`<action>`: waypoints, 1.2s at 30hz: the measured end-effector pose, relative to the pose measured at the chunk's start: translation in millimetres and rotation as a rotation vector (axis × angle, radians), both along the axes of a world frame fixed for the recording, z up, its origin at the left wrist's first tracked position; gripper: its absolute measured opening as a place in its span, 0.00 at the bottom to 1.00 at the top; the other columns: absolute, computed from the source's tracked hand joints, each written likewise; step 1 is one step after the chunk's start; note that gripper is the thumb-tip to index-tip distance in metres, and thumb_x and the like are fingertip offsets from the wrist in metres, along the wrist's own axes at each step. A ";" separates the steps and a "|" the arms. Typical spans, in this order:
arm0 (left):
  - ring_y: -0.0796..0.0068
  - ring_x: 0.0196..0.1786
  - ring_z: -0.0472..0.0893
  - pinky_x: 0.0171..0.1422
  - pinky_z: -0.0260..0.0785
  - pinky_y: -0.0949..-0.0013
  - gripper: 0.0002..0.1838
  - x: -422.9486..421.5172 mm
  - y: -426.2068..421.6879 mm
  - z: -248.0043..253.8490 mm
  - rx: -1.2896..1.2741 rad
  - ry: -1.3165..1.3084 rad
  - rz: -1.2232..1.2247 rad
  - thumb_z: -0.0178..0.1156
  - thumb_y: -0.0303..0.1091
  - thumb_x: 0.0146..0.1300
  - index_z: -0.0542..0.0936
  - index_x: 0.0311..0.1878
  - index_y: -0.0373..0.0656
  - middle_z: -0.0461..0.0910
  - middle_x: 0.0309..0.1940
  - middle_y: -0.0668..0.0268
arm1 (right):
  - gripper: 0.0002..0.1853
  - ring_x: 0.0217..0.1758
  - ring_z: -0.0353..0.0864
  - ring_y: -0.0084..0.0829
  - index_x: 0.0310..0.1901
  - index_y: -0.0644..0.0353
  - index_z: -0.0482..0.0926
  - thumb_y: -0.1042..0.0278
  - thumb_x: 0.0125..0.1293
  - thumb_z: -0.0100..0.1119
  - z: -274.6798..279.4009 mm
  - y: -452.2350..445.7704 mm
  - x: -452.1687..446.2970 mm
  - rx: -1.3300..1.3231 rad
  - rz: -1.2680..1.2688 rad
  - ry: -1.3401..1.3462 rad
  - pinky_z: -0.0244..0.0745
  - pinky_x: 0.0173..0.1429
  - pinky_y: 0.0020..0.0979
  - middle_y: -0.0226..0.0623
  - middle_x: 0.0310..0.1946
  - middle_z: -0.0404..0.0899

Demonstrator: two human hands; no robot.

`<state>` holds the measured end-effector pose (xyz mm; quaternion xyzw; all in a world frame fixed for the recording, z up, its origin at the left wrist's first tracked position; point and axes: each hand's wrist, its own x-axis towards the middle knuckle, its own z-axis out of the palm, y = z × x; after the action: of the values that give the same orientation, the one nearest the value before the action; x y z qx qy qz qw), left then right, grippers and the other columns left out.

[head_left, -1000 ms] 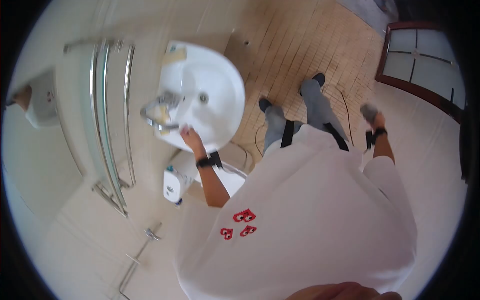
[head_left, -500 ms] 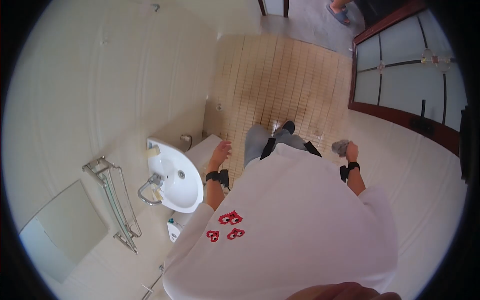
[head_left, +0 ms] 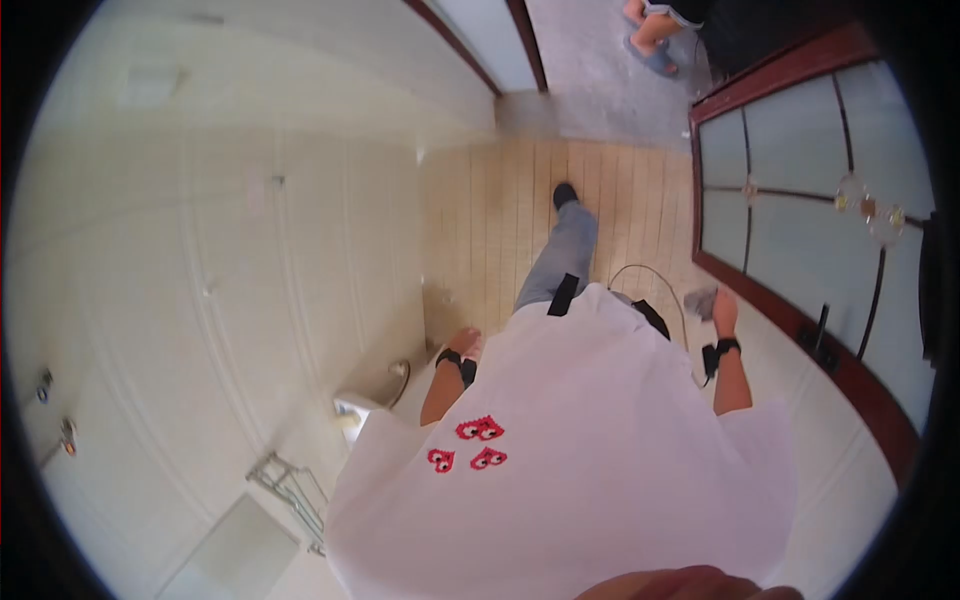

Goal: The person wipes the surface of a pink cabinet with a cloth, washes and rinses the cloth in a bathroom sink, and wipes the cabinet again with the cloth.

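Observation:
A crumpled grey cloth (head_left: 702, 303) is gripped in my right hand (head_left: 726, 313), which hangs at my side near the open door. The cloth bunches out to the left of my fingers. My left hand (head_left: 467, 342) hangs low on the other side, beside the tiled wall, with nothing in it. Its fingers look loosely apart, though they are somewhat blurred. A black strap with a small dark box sits on each wrist. Behind my left arm the white washbasin (head_left: 350, 412) shows only in part.
The door (head_left: 780, 220) with frosted panes and a red-brown frame stands on the right. Ahead, tan floor tiles (head_left: 500, 210) meet the grey floor (head_left: 610, 100) past the doorway. Another person's slippered feet (head_left: 652, 55) are there. A metal towel rack (head_left: 285, 485) and mirror (head_left: 235, 550) are at lower left.
I have stepped forward, nearer the doorway, with one leg stretched ahead. The basin, rack and mirror have slid back and down in view. The cloth stays in my right hand.

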<state>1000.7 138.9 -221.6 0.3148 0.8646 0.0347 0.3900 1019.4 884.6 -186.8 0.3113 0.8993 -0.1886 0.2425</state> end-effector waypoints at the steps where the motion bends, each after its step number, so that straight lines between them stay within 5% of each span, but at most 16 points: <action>1: 0.63 0.44 0.87 0.45 0.79 0.56 0.17 -37.8 7.8 -3.4 0.011 0.009 -0.006 0.56 0.42 0.75 0.85 0.55 0.43 0.88 0.44 0.57 | 0.27 0.57 0.80 0.65 0.44 0.69 0.82 0.55 0.79 0.36 10.4 -5.0 -1.0 0.005 -0.208 0.007 0.72 0.62 0.59 0.63 0.50 0.84; 3: 0.58 0.45 0.87 0.49 0.79 0.53 0.19 -119.9 23.1 1.4 0.192 -0.416 0.402 0.54 0.45 0.76 0.86 0.47 0.40 0.88 0.44 0.54 | 0.29 0.59 0.79 0.67 0.47 0.69 0.84 0.51 0.78 0.37 7.0 10.3 -1.0 0.045 -0.130 -0.124 0.71 0.64 0.59 0.62 0.53 0.84; 5: 0.56 0.45 0.87 0.53 0.79 0.56 0.20 -215.3 56.2 21.9 0.122 -0.266 0.776 0.53 0.46 0.76 0.86 0.49 0.39 0.88 0.42 0.53 | 0.31 0.60 0.79 0.69 0.53 0.70 0.84 0.48 0.77 0.38 -15.2 21.4 9.5 -0.076 -0.544 -0.158 0.69 0.67 0.59 0.63 0.51 0.85; 10: 0.65 0.43 0.88 0.51 0.80 0.61 0.16 -429.2 148.7 98.3 0.345 -0.019 0.968 0.56 0.40 0.76 0.83 0.57 0.42 0.88 0.42 0.54 | 0.29 0.27 0.85 0.38 0.50 0.63 0.86 0.47 0.79 0.39 -13.5 29.3 -71.8 -0.321 -1.248 -0.006 0.75 0.21 0.35 0.42 0.41 0.88; 13: 0.69 0.43 0.88 0.50 0.79 0.63 0.16 -510.7 193.3 144.3 0.479 -0.087 1.007 0.57 0.39 0.76 0.83 0.58 0.42 0.89 0.44 0.57 | 0.27 0.30 0.85 0.38 0.55 0.62 0.83 0.49 0.79 0.40 -10.1 33.7 -174.0 -0.601 -1.639 0.348 0.72 0.20 0.32 0.44 0.46 0.87; 15: 0.69 0.43 0.87 0.49 0.79 0.64 0.16 -541.8 212.1 156.1 0.456 -0.142 1.065 0.56 0.40 0.76 0.82 0.59 0.41 0.89 0.44 0.58 | 0.22 0.52 0.89 0.43 0.62 0.55 0.80 0.55 0.82 0.38 -29.6 64.6 -237.0 -0.869 -1.615 0.315 0.91 0.45 0.40 0.39 0.57 0.86; 18: 0.70 0.43 0.87 0.49 0.79 0.65 0.17 -548.9 216.5 154.5 0.409 -0.214 1.163 0.55 0.40 0.77 0.82 0.59 0.41 0.88 0.45 0.59 | 0.22 0.48 0.88 0.49 0.64 0.57 0.76 0.55 0.82 0.37 -38.7 82.2 -359.4 -1.003 -1.766 0.242 0.84 0.31 0.34 0.42 0.59 0.83; 21: 0.73 0.41 0.85 0.44 0.79 0.65 0.17 -533.8 196.3 124.6 0.412 -0.099 1.276 0.55 0.41 0.79 0.82 0.59 0.40 0.87 0.44 0.62 | 0.23 0.42 0.87 0.49 0.69 0.54 0.69 0.51 0.81 0.41 -40.6 80.7 -506.5 -1.243 -1.550 0.051 0.62 0.20 0.26 0.44 0.61 0.79; 23: 0.71 0.39 0.85 0.42 0.79 0.64 0.17 -495.5 200.9 116.8 0.168 -0.020 1.436 0.52 0.42 0.80 0.83 0.55 0.40 0.87 0.42 0.61 | 0.22 0.37 0.85 0.44 0.66 0.50 0.71 0.47 0.80 0.44 -3.7 49.7 -601.7 -0.995 -1.560 0.014 0.56 0.21 0.22 0.41 0.57 0.79; 25: 0.63 0.38 0.87 0.45 0.79 0.60 0.19 -475.5 212.3 124.9 -0.084 -0.322 1.316 0.50 0.42 0.77 0.85 0.43 0.38 0.87 0.33 0.56 | 0.21 0.32 0.82 0.40 0.60 0.47 0.75 0.44 0.80 0.43 -19.6 47.1 -672.0 -1.130 -1.493 -0.130 0.56 0.20 0.21 0.38 0.47 0.82; 26: 0.63 0.32 0.86 0.39 0.78 0.56 0.20 -423.6 203.7 87.8 0.170 0.013 0.933 0.47 0.41 0.76 0.83 0.36 0.39 0.85 0.31 0.58 | 0.21 0.32 0.82 0.40 0.60 0.47 0.75 0.44 0.80 0.43 -13.5 44.1 -708.7 -1.142 -1.472 -0.125 0.56 0.20 0.21 0.38 0.47 0.82; 27: 0.65 0.29 0.83 0.32 0.77 0.58 0.16 -439.9 245.7 113.8 0.070 -0.581 1.735 0.50 0.41 0.75 0.83 0.38 0.41 0.84 0.30 0.63 | 0.21 0.30 0.81 0.38 0.58 0.47 0.76 0.43 0.80 0.42 -7.0 34.8 -743.3 -1.137 -1.365 -0.198 0.55 0.19 0.21 0.36 0.44 0.82; 29: 0.67 0.31 0.84 0.29 0.76 0.62 0.12 -465.2 301.1 160.9 -0.048 -0.670 2.030 0.54 0.39 0.74 0.83 0.43 0.43 0.85 0.34 0.65 | 0.21 0.27 0.79 0.35 0.56 0.46 0.77 0.43 0.81 0.40 1.2 17.7 -796.5 -1.202 -1.118 -0.319 0.53 0.17 0.22 0.34 0.41 0.83; 31: 0.68 0.40 0.86 0.37 0.80 0.61 0.13 -403.6 289.8 82.6 0.094 -0.674 1.584 0.58 0.41 0.73 0.84 0.52 0.45 0.86 0.38 0.64 | 0.22 0.27 0.78 0.34 0.56 0.48 0.77 0.43 0.81 0.38 -11.5 16.5 -841.2 -1.280 -0.952 -0.450 0.57 0.19 0.23 0.35 0.41 0.83; 33: 0.62 0.44 0.87 0.45 0.82 0.52 0.16 -402.7 339.6 101.9 0.285 -0.428 1.480 0.60 0.43 0.73 0.85 0.57 0.47 0.88 0.42 0.60 | 0.23 0.27 0.79 0.34 0.56 0.48 0.78 0.43 0.81 0.37 8.1 10.7 -873.4 -1.227 -0.878 -0.428 0.61 0.20 0.25 0.35 0.41 0.83; 36: 0.55 0.45 0.87 0.51 0.80 0.46 0.19 -412.7 367.4 55.2 0.104 -0.260 1.278 0.61 0.46 0.72 0.85 0.59 0.45 0.89 0.44 0.59 | 0.24 0.27 0.79 0.34 0.57 0.48 0.78 0.43 0.81 0.35 -7.2 2.6 -918.6 -1.221 -0.824 -0.426 0.67 0.22 0.28 0.35 0.39 0.84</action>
<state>588.0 506.3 -166.4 -0.2493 0.8244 0.3392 0.3784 100.8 887.2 -194.0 0.4618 0.3805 -0.6631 0.4498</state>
